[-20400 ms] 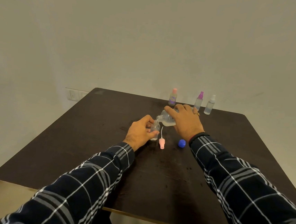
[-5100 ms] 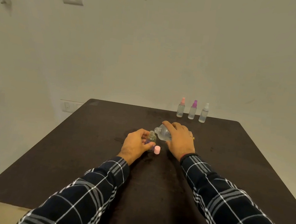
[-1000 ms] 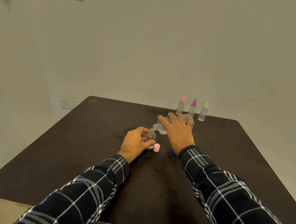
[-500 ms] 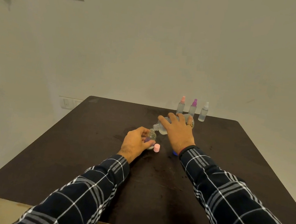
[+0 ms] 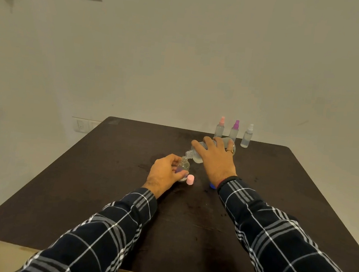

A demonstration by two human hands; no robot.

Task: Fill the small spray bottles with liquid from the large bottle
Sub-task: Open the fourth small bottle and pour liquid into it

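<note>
Mid-pour: right hand (image 5: 215, 159) grips the large clear plastic bottle (image 5: 196, 155) tipped over the small clear open-necked bottle (image 5: 183, 165), which left hand (image 5: 165, 174) steadies on the dark desk (image 5: 103, 183). Next, I'd guess: level off, refit pink cap (image 5: 190, 179).

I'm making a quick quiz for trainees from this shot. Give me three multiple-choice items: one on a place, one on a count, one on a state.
1. Where does the pink cap lie?
A. beside the small bottle
B. at the table's far edge
C. on the big bottle

2. How many capped spray bottles stand at the far edge?
A. one
B. three
C. five

3. How is the big bottle held?
A. upright
B. lying on the table
C. tipped, mouth over the small bottle

A: the pink cap lies on the table beside the small bottle, steadied by the left hand.
B: three spray bottles stand there.
C: the right hand tips the big bottle.
</note>
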